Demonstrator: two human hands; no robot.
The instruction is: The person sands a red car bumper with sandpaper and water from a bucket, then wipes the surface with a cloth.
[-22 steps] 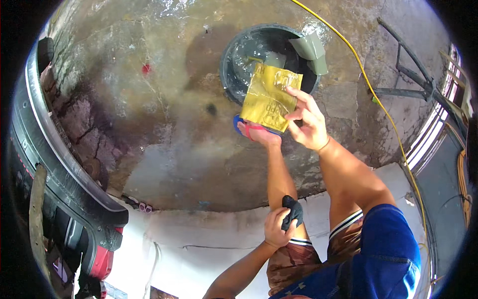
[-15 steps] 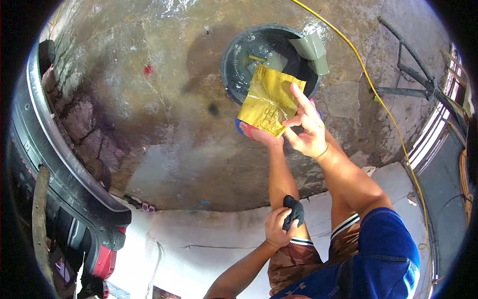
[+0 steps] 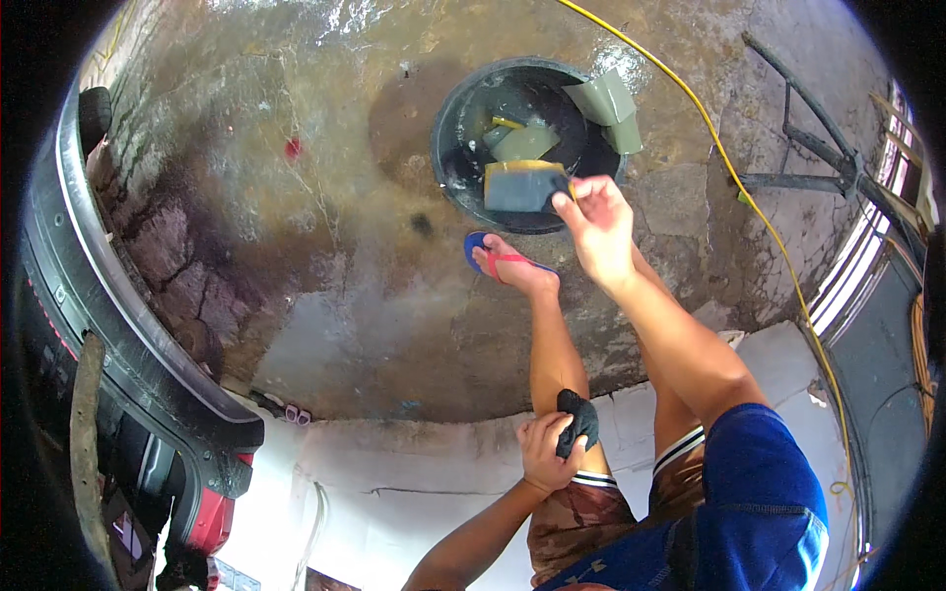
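Observation:
Over the near side of a round black basin, my right hand pinches a sheet of sandpaper by one edge. Its dark grey face shows, with a yellow strip along the far edge. My left hand rests by my knee, fingers closed round a bunched black cloth. In the basin's water lie a greyish-green piece of sheet and a small yellow strip. Folded grey-green sheets hang over the basin's right rim.
Wet, cracked concrete floor surrounds the basin. A yellow hose crosses on the right, near a black metal stand. At left is a car bumper with a red light. My sandalled foot is just below the basin.
My right hand has turned the sandpaper from its yellow printed back to its dark face and lowered it toward the basin. My left hand stays at the knee with the cloth.

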